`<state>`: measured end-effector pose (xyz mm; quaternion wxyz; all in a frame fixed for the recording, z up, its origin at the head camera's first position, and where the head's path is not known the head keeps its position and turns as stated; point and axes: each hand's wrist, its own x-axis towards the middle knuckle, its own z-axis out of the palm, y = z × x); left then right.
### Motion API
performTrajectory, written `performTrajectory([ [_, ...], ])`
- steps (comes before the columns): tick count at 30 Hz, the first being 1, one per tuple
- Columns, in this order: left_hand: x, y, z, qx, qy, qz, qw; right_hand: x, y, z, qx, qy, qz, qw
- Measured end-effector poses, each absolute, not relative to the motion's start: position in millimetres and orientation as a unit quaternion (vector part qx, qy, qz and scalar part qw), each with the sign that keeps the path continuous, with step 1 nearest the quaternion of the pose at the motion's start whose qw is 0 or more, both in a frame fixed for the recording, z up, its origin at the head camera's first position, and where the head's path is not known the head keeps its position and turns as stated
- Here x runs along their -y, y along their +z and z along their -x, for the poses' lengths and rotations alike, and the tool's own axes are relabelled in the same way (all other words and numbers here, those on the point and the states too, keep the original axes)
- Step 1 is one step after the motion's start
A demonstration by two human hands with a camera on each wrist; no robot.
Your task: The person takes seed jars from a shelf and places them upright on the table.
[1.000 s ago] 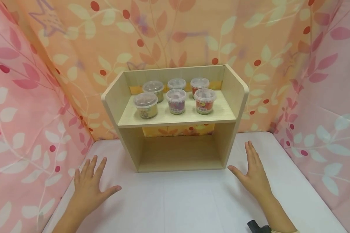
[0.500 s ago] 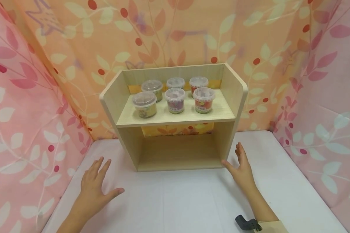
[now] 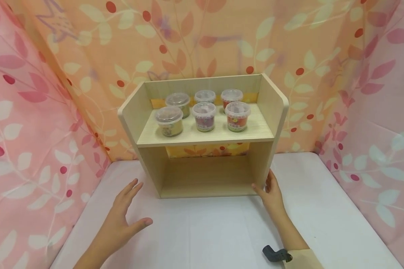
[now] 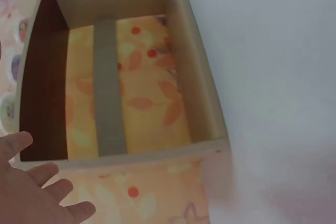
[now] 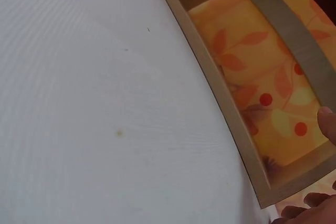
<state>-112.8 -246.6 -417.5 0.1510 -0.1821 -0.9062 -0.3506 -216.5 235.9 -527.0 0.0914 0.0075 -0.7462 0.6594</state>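
Note:
A pale wooden two-level shelf [image 3: 205, 142] stands on the white table. Its upper board carries lidded plastic tubs in two rows: a yellow tub [image 3: 171, 127] at front left, a purple tub [image 3: 205, 122] in the middle and a red tub [image 3: 237, 122] at right, with others behind. At the lower right side panel, my right hand [image 3: 273, 198] holds the panel, its thumb [image 5: 326, 121] inside the opening and its fingers outside. My left hand [image 3: 119, 220] hovers left of the shelf, thumb and fingers spread, holding nothing; the left wrist view shows it apart from the side panel.
The shelf's lower compartment [image 3: 208, 175] is open at the front. White cloth [image 3: 202, 235] covers the tabletop. An orange leaf-patterned curtain [image 3: 202, 41] hangs behind the shelf, with pink curtains on both sides. A black band [image 3: 277, 255] sits on the right wrist.
My right hand has moved left onto the shelf's right side panel. The left hand has moved right, toward the shelf. Shelf and tubs have stayed put.

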Motion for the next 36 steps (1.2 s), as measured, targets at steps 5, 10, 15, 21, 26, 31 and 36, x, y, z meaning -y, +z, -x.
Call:
performTrajectory([
  [5, 233, -405, 113, 0.893, -0.356, 0.224, 0.161, -233, -533, 220, 0.760, 0.645, -0.013, 0.079],
  [10, 217, -389, 115, 0.874, -0.377, 0.268, 0.151, -234, -538, 222, 0.773, 0.632, -0.011, 0.057],
  [15, 190, -373, 121, 0.856, -0.416, 0.280, 0.125, -242, -540, 219, 0.797, 0.599, 0.011, 0.079],
  [21, 168, -357, 126, 0.825, -0.473, 0.285, 0.120, -241, -542, 220, 0.803, 0.590, 0.019, 0.086],
  [26, 151, -341, 130, 0.808, -0.510, 0.279, 0.093, -236, -545, 221, 0.795, 0.599, 0.027, 0.090],
  [31, 134, -314, 131, 0.805, -0.520, 0.278, 0.065, -235, -546, 219, 0.787, 0.611, 0.024, 0.084],
  [36, 115, -282, 128, 0.793, -0.529, 0.295, 0.060, -233, -546, 218, 0.778, 0.623, 0.025, 0.080],
])
